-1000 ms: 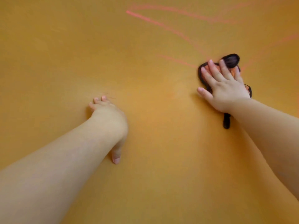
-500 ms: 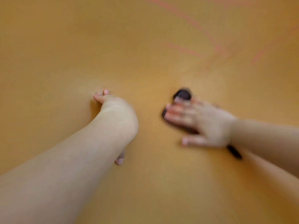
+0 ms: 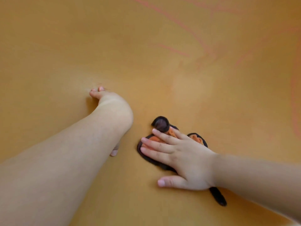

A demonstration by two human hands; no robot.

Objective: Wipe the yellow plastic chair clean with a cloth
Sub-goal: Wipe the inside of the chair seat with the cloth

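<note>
Cloth (image 3: 161, 124) lies pressed under right hand (image 3: 187, 162) on chair (image 3: 81, 46).

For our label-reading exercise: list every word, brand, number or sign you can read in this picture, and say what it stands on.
None: nothing readable is in view.
The yellow plastic chair surface bears only faint pink streaks, which form no letters.
The dark brown and orange cloth under the flat right hand shows no tag or print.
</note>
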